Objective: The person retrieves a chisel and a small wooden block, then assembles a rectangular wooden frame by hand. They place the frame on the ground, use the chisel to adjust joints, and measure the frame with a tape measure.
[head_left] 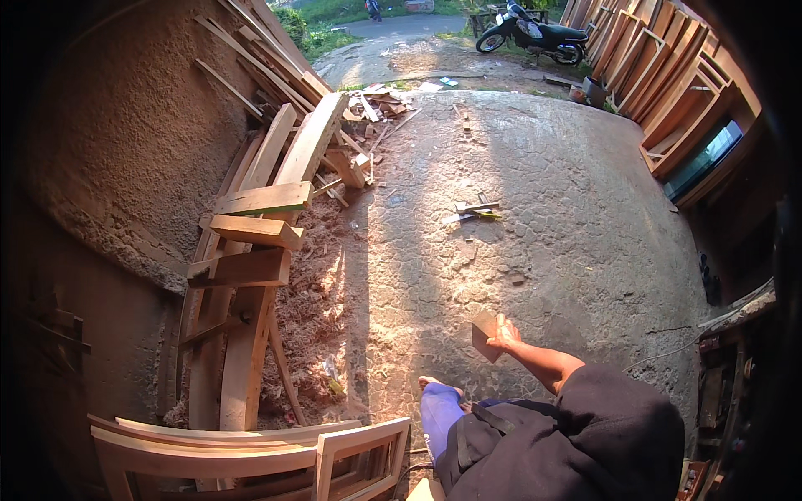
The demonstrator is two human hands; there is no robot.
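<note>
My right hand (504, 333) reaches out low over the rough concrete floor, its fingers closed on a short brown wooden block (484, 337). The block's darker side faces left, and the hand hides its right edge. I cannot tell whether the block touches the floor. Farther ahead on the floor lies a small group of hand tools (474, 210), with dark, white and yellow parts. Between them and my hand is a small wood scrap (518, 280). My left hand does not show.
At left, thick beams (246, 359) carry crosswise wood blocks (256, 231), beside wood shavings (313, 288). Wooden frames (359, 455) stand at the near left; more frames (639, 58) lean at the far right. A motorcycle (535, 37) stands beyond the concrete floor (576, 225). A cable (668, 355) runs along the right.
</note>
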